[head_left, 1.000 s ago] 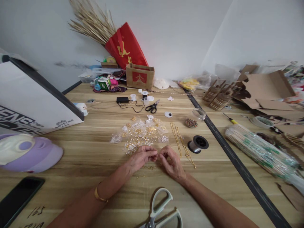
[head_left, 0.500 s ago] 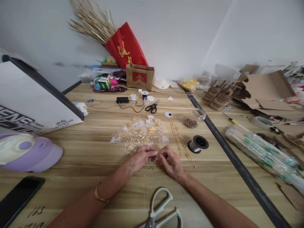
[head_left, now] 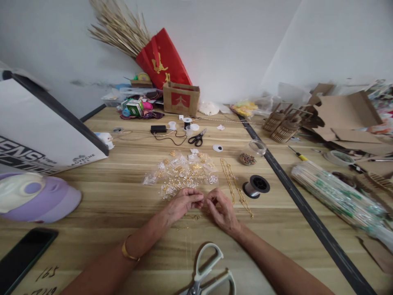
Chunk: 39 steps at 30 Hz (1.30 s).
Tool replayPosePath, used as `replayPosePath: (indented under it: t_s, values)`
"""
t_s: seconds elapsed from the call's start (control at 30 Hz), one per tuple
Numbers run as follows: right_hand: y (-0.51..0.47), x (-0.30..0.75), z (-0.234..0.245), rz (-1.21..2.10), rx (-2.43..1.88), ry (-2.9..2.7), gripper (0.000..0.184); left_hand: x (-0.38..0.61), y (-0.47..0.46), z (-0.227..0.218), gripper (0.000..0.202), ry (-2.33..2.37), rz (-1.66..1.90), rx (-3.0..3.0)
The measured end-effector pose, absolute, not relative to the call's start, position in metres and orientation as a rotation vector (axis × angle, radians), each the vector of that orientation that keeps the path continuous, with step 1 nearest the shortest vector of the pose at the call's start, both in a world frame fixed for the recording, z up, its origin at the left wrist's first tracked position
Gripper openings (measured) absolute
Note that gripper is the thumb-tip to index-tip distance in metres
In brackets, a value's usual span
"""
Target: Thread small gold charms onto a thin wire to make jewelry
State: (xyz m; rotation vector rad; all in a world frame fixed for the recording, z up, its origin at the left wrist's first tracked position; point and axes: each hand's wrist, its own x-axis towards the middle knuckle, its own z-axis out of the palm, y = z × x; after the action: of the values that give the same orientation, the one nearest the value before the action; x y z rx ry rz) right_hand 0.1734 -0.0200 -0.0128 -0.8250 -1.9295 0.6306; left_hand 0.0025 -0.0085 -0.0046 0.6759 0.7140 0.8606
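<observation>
Head view: on the wooden worktop point(head_left: 123, 196) the left hand point(head_left: 181, 205) and the right hand point(head_left: 222, 213) meet at the centre. The fingers point(head_left: 199, 200) of both are clenched into a pinch, tip against tip, but whatever sits between them is too small to make out. A short gold chain piece point(head_left: 193, 216) lies on the worktop just beneath the hands, at 6 o'clock from the pinch. A gold bangle point(head_left: 127, 252) circles the left wrist. At 12 o'clock from the hands, close by, lies a heap of clear packets of gold findings point(head_left: 181, 172). At 1 o'clock two long gold chains point(head_left: 235, 186) run past the right hand, and at 2 o'clock lies a black wire spool point(head_left: 256, 186). Pale-handled scissors point(head_left: 208, 270) lie at 6 o'clock between the forearms. Black scissors point(head_left: 197, 138) sit far off at 12 o'clock. A purple cap point(head_left: 37, 198) is at 9 o'clock, and a dark phone point(head_left: 24, 256) at 8 o'clock.
</observation>
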Motion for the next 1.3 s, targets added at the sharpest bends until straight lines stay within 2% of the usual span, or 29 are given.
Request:
replayPosePath:
  t_s: [1.3]
  values:
    - [-0.0200,0.1729,-0.0094,0.626,-0.830,-1.940,0.008,0.0035,-0.0092,0.0009,0.020,0.733,0.855,0.711]
